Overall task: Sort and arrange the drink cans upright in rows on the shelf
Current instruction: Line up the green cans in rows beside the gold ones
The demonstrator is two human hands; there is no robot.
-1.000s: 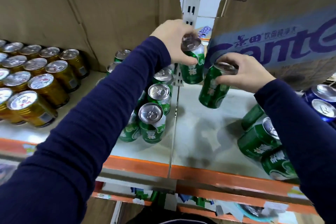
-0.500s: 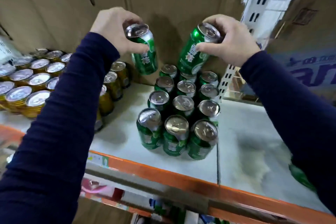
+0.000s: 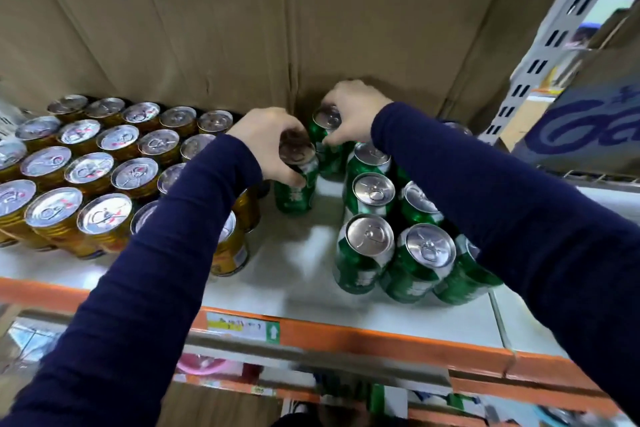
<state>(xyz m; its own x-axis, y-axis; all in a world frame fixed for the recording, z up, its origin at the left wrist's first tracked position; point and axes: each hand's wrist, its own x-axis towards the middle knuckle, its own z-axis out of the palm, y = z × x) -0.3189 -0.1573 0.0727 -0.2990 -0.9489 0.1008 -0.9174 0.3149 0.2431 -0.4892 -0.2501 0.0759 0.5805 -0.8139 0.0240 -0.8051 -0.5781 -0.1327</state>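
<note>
Hands (image 3: 266, 139) — green cans (image 3: 296, 191) (one each); shelf (image 3: 298, 270)

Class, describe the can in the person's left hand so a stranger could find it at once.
Start at the white shelf with its orange edge. Between the gold cans and the green cluster lies a gap. The green can there is the only one the left hand grips.
</note>
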